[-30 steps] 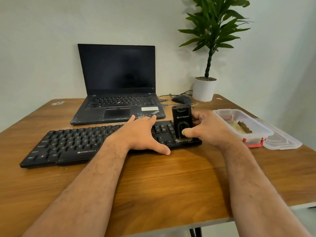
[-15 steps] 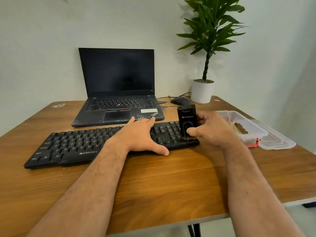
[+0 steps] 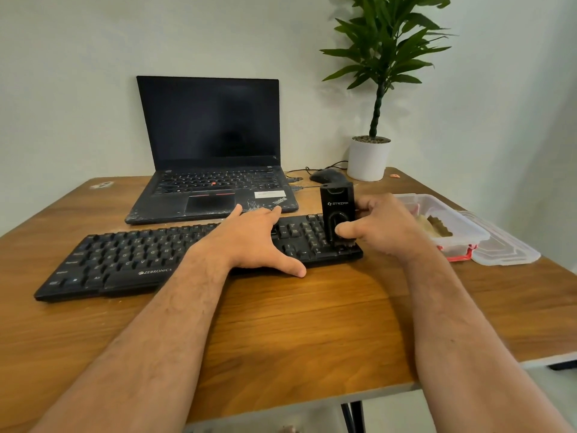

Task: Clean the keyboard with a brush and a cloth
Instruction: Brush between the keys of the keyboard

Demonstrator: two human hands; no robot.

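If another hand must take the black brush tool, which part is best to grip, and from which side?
Probably the upper half of the brush, pinched across its flat faces from above. It stands upright on the keyboard, bristles down, and the right hand already covers its lower part.

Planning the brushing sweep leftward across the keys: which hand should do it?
Right. The right hand already holds the brush upright, bristles on the keyboard at its right end. The left hand lies flat, steadying the keyboard.
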